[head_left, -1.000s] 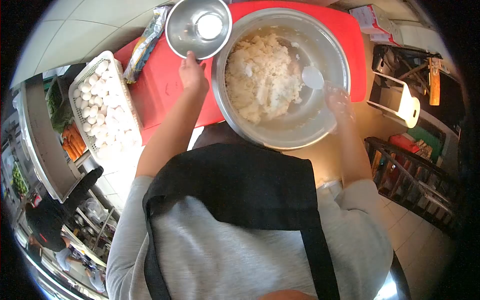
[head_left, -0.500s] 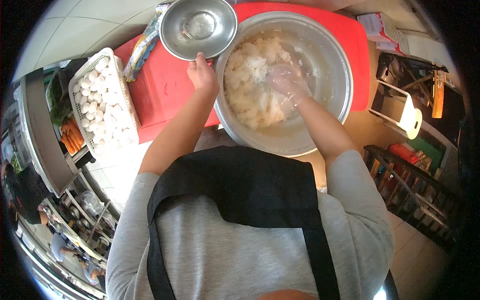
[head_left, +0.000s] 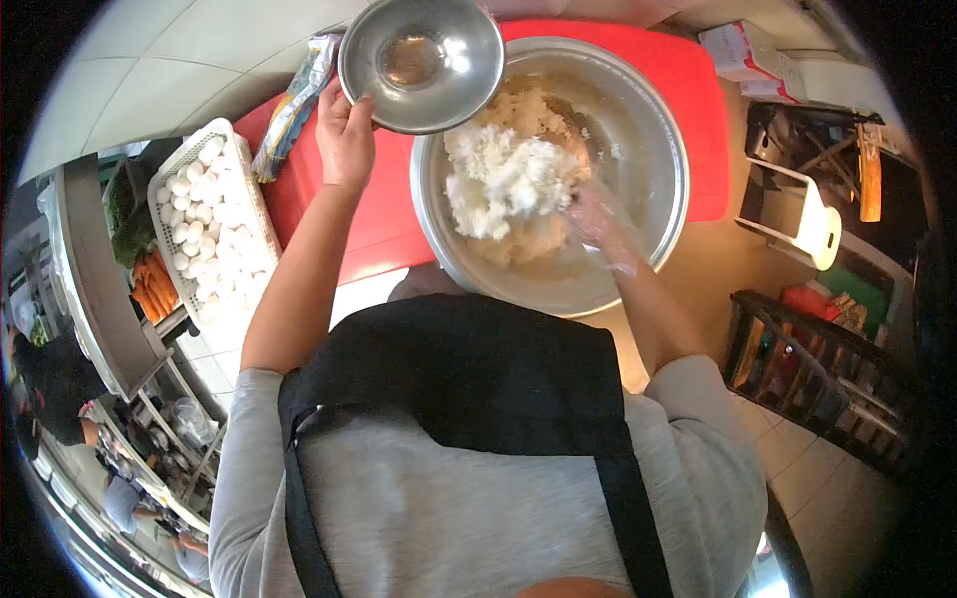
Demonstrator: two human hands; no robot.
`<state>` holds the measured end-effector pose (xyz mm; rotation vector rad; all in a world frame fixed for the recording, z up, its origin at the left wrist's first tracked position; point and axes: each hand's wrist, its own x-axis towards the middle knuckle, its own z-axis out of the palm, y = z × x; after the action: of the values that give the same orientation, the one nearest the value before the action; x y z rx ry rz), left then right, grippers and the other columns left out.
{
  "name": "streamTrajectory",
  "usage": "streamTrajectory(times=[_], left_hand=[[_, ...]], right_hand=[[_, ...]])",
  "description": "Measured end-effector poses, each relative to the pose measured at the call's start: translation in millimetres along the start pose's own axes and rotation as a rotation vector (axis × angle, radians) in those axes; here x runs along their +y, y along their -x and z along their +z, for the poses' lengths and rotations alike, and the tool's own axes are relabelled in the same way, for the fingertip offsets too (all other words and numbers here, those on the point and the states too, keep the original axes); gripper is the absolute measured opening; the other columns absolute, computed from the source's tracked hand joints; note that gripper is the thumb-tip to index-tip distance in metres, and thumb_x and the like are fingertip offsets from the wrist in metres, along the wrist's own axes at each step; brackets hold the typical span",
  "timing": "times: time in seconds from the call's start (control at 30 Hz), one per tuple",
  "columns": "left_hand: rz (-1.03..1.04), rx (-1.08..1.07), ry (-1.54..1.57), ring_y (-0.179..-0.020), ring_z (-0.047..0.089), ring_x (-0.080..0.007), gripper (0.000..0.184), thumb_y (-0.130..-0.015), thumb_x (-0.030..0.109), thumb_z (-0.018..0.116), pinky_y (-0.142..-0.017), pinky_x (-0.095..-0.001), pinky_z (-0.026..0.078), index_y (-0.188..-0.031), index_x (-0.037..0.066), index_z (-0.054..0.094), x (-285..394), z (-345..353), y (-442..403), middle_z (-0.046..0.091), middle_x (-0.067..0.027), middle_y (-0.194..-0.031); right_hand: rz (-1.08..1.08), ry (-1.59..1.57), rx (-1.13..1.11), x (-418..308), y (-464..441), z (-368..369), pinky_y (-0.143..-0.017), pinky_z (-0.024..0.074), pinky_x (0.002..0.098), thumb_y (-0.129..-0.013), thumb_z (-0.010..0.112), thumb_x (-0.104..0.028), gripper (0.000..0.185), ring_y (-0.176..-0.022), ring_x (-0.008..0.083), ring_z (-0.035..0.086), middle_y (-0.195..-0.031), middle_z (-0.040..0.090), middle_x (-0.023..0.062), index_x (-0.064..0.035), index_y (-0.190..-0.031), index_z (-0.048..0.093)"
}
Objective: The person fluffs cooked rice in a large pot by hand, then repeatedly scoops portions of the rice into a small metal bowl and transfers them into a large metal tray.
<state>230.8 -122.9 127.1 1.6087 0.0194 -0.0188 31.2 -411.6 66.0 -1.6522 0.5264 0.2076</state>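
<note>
My left hand [head_left: 347,140] grips the lower left rim of a shiny metal bowl [head_left: 423,80], thumb on the rim. The bowl is tilted, its inside facing me with nothing in it. My right hand [head_left: 598,214], in a clear plastic glove, is over a large metal basin [head_left: 638,269]. It holds a big clump of white rice [head_left: 513,179], raised above the rest; its fingers are partly hidden and blurred. Below lies more rice [head_left: 528,244], yellowish and wet-looking, on the basin's left side. A little cloudy liquid shows in the basin.
The basin rests on a red table [head_left: 698,140]. A blue-and-yellow bag [head_left: 299,105] lies at its left edge, beside a white basket [head_left: 261,194] of eggs. Carrots [head_left: 155,286] sit further left; a dark rack [head_left: 817,379] stands right. Other people work at far left.
My right hand has lifted a clump of rice from the basin. My left hand has shifted left along the rim, and the bowl has moved slightly right, nearer the basin.
</note>
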Motion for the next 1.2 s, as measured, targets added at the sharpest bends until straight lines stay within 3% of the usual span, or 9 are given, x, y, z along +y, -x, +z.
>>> streamTrajectory(times=[0.03, 0.17, 0.23, 0.4, 0.6, 0.7, 0.97, 1.1, 1.2], left_hand=[[0.065, -0.049, -0.127, -0.090, 0.056, -0.0198, 0.015, -0.080, 0.008, 0.052, -0.072, -0.0285, 0.047, -0.081, -0.004, 0.062, 11, -1, -1, 0.048, -0.0118, -0.115], [0.083, -0.248, -0.289, -0.094, 0.056, -0.0254, 0.016, -0.076, 0.010, 0.055, -0.079, -0.0321, 0.044, -0.073, -0.003, 0.063, -2, 17, 11, 0.050, -0.0172, -0.119], [0.020, -0.302, -0.359, -0.099, 0.055, -0.0297, 0.018, -0.074, 0.012, 0.055, -0.084, -0.0343, 0.042, -0.071, -0.004, 0.062, -21, 40, 31, 0.051, -0.0192, -0.117], [-0.644, -0.310, 0.092, -0.073, 0.061, -0.0212, 0.020, -0.079, 0.010, 0.051, -0.063, -0.0329, 0.053, -0.090, -0.004, 0.058, 12, 71, 65, 0.060, -0.0131, -0.090], [-0.584, -0.178, 0.184, -0.061, 0.060, -0.0188, 0.016, -0.081, 0.009, 0.051, -0.060, -0.0323, 0.053, -0.088, -0.004, 0.057, 12, 29, 53, 0.060, -0.0095, -0.074], [-0.486, -0.133, 0.185, -0.061, 0.060, -0.0179, 0.016, -0.081, 0.010, 0.052, -0.061, -0.0316, 0.053, -0.088, -0.003, 0.057, 48, 14, 44, 0.060, -0.0090, -0.074], [-0.450, -0.028, 0.097, -0.071, 0.058, -0.0153, 0.019, -0.084, 0.014, 0.051, -0.067, -0.0301, 0.051, -0.092, -0.002, 0.057, 62, -34, 39, 0.061, -0.0087, -0.082], [-0.457, 0.000, 0.078, -0.073, 0.058, -0.0144, 0.020, -0.085, 0.015, 0.050, -0.068, -0.0300, 0.051, -0.094, -0.002, 0.056, 67, -45, 52, 0.061, -0.0086, -0.084], [-0.476, 0.027, 0.035, -0.072, 0.058, -0.0141, 0.019, -0.086, 0.014, 0.049, -0.068, -0.0292, 0.051, -0.095, 0.000, 0.057, 62, -53, 55, 0.061, -0.0078, -0.084]], right_hand=[[0.155, -0.365, 0.075, -33, 19, -10, -0.067, 0.0452, 0.0394, -0.073, 0.057, -0.014, 0.028, -0.074, 0.0357, 0.055, -0.076, 0.054, 0.0242, 0.0025, -0.095, 0.055], [-0.327, 0.859, 0.059, -80, 26, -48, -0.071, 0.0466, 0.0351, -0.080, 0.055, -0.015, 0.029, -0.079, 0.0311, 0.057, -0.080, 0.057, 0.0167, -0.0017, -0.105, 0.054], [-0.421, 1.015, 0.081, -79, 19, -46, -0.073, 0.0468, 0.0350, -0.083, 0.049, -0.014, 0.027, -0.081, 0.0299, 0.058, -0.080, 0.058, 0.0155, -0.0033, -0.108, 0.053], [-0.248, 1.396, 0.072, -156, 26, 10, -0.071, 0.0474, 0.0352, -0.085, 0.046, -0.018, 0.028, -0.078, 0.0282, 0.059, -0.080, 0.060, 0.0153, -0.0048, -0.109, 0.056], [0.023, 0.347, 0.273, -60, -4, -90, -0.076, 0.0473, 0.0386, -0.082, 0.048, -0.017, 0.025, -0.082, 0.0297, 0.060, -0.091, 0.063, 0.0135, -0.0084, -0.103, 0.060], [-0.206, 1.424, 0.016, -24, -32, -103, -0.081, 0.0452, 0.0390, -0.084, 0.043, -0.034, 0.034, -0.090, 0.0299, 0.059, -0.095, 0.062, 0.0143, -0.0088, -0.096, 0.063], [-0.372, 1.278, -0.407, 10, -55, 8, -0.078, 0.0450, 0.0402, -0.083, 0.042, -0.022, 0.024, -0.089, 0.0311, 0.058, -0.092, 0.060, 0.0155, -0.0120, -0.096, 0.059], [-0.002, 0.844, -0.553, 8, -37, 33, -0.077, 0.0444, 0.0405, -0.082, 0.043, -0.025, 0.025, -0.086, 0.0342, 0.056, -0.093, 0.059, 0.0175, -0.0098, -0.098, 0.056], [-0.129, 1.124, -0.669, -34, -18, 44, -0.077, 0.0437, 0.0409, -0.083, 0.043, -0.026, 0.026, -0.083, 0.0352, 0.056, -0.093, 0.059, 0.0186, -0.0094, -0.099, 0.055]])
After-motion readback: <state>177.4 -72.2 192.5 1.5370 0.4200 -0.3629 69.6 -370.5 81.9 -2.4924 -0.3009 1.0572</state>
